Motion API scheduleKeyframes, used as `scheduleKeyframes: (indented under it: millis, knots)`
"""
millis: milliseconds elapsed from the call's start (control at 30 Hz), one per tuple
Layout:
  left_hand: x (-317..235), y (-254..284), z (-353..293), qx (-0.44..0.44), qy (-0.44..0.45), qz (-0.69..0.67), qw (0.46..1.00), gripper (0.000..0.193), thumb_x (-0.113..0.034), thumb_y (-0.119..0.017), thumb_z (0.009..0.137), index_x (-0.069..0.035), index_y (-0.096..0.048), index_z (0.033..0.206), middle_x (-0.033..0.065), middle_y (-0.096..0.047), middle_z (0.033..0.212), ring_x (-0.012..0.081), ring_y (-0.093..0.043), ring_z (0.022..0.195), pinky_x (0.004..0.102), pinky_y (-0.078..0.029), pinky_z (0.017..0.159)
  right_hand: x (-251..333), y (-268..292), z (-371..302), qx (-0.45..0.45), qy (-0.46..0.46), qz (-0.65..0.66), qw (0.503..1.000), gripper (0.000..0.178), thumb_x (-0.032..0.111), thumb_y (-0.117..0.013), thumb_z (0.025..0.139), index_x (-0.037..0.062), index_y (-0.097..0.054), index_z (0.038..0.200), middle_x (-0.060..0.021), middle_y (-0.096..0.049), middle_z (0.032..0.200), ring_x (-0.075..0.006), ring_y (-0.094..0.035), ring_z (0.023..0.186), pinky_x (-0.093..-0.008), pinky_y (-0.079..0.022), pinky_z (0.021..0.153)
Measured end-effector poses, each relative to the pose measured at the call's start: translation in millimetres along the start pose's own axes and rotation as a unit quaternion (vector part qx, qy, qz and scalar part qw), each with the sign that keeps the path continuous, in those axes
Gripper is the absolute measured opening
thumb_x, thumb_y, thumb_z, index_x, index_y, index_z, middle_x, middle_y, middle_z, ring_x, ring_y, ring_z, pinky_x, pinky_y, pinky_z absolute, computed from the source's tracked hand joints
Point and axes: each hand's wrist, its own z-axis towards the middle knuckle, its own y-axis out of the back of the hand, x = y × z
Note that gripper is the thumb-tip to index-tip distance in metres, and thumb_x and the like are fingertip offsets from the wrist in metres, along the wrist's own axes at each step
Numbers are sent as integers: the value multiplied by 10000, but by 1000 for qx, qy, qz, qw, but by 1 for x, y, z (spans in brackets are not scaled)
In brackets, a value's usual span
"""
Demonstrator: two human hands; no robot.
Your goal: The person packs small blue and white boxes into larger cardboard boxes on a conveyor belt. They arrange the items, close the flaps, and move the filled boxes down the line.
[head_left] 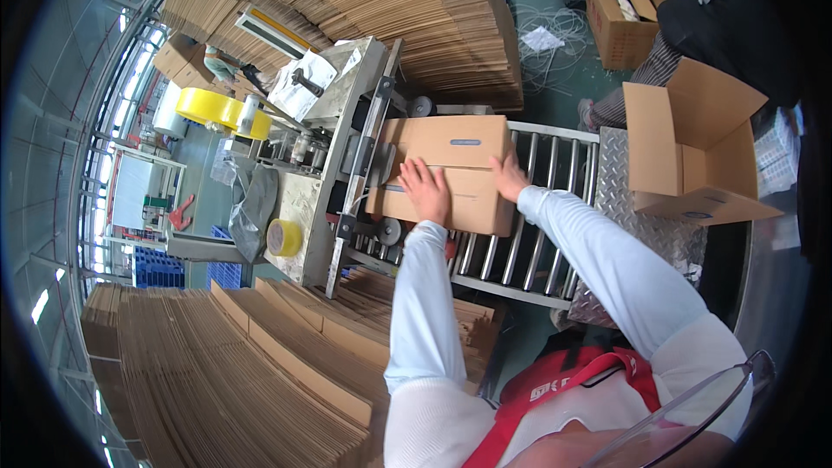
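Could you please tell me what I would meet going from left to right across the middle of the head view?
Blue pallets, lower tape roll, left hand, right hand, wide-open box.

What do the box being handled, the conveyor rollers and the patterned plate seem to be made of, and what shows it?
Box: matt brown, probably corrugated cardboard, with a seam across its top.
Rollers: smooth, likely steel, from their bright streaked highlights.
Patterned plate: silvery metal, raised tread marks glinting; which metal is unclear.
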Motion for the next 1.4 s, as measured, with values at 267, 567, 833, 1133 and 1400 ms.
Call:
scheduleKeyframes:
  millis: [267, 567, 833, 1133, 1400]
  knots:
    - [-175, 18, -109, -7, -118, -117, 986, 654, -200, -634, 876, -13, -374, 1446, 277, -270, 1533, 462, -178, 1454, 624, -108, 1166, -305, 21, -235, 199, 142, -16, 970, 443, 354, -547, 937, -28, -586, 1158, -213, -632, 1092, -317, -606, 1003, -402, -471, 898]
    - [-195, 9, -416, 260, -164, -118, 944, 551, -269, -741, 738, -108, -628, 1252, 225, -536, 1341, 448, -431, 1279, 550, -309, 1086, -558, 316, -497, 14, -173, -108, 979, 343, 224, -641, 869, -4, -674, 1123, -200, -704, 1028, -319, -689, 946, -376, -534, 855]
    - [-162, 133, -464, 304, 85, 25, 948, 467, -307, -703, 787, -80, -658, 1193, 223, -644, 1154, 415, -535, 1151, 489, -405, 1032, -471, 461, -492, -207, 116, -111, 965, 218, 56, -525, 950, -1, -607, 1143, -186, -613, 1154, -363, -587, 1089, -404, -462, 965]
    - [-226, 457, -303, -119, -104, 307, 939, 600, -200, -706, 782, -62, -500, 1328, 219, -451, 1392, 447, -342, 1339, 565, -262, 1126, -550, 470, -501, -328, 89, -435, 834, 693, 318, -519, 978, 55, -221, 1546, -188, -172, 1612, -335, -127, 1503, -497, -86, 1212]
    - [-138, 681, -207, -249, 128, 493, 824, 729, -501, -634, 855, -59, -412, 1391, 241, -402, 1410, 411, -334, 1334, 531, -257, 1090, -552, 473, -519, -360, 111, -420, 826, 726, 318, -533, 967, 29, -205, 1546, -197, -131, 1622, -350, -85, 1510, -511, -68, 1218]
